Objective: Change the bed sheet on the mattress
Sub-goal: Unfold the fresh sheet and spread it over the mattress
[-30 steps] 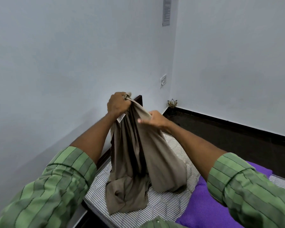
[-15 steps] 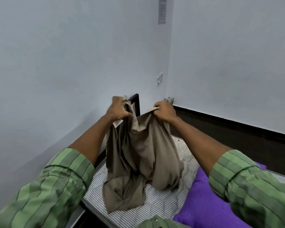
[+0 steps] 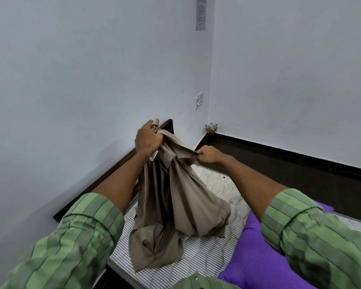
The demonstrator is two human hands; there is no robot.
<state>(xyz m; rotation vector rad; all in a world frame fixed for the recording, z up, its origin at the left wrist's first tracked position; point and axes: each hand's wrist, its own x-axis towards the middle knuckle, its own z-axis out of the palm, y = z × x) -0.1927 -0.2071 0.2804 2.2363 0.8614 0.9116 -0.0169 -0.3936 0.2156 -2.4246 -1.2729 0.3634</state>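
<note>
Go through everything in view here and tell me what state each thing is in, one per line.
Sheet: bunched, lifted, bottom resting on mattress.
Mattress: bare, striped ticking showing.
Left hand: gripping sheet's top.
Right hand: pinching sheet's edge.
Purple cloth: lying on mattress.

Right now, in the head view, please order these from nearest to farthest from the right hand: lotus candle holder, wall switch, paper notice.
From the right hand:
1. lotus candle holder, floor corner, just beyond.
2. wall switch, left wall, higher.
3. paper notice, top of left wall.
</note>
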